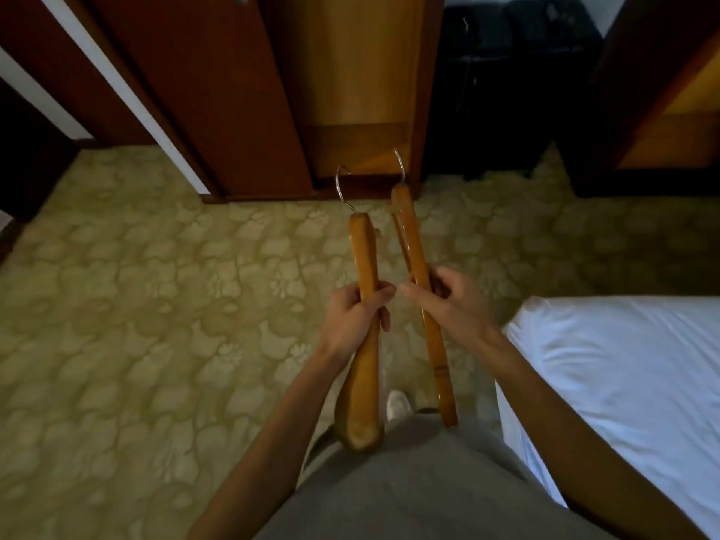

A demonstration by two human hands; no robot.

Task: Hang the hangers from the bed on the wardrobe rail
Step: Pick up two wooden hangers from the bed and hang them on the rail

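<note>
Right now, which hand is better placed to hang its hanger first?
Probably the right hand: its slim wooden hanger has its hook nearer the open wardrobe ahead. The left hand grips the broad wooden hanger farther from it.

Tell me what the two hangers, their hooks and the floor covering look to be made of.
Hanger in the left hand: looks like wood, amber with a glossy varnish that catches light.
Hanger in the right hand: the same varnished wood by its look, with a slimmer bar alongside.
Hooks: thin, silvery, shiny wire, probably metal.
Floor covering: seems a carpet, matt beige-green with a raised floral pattern; too blurred to be sure.
</note>
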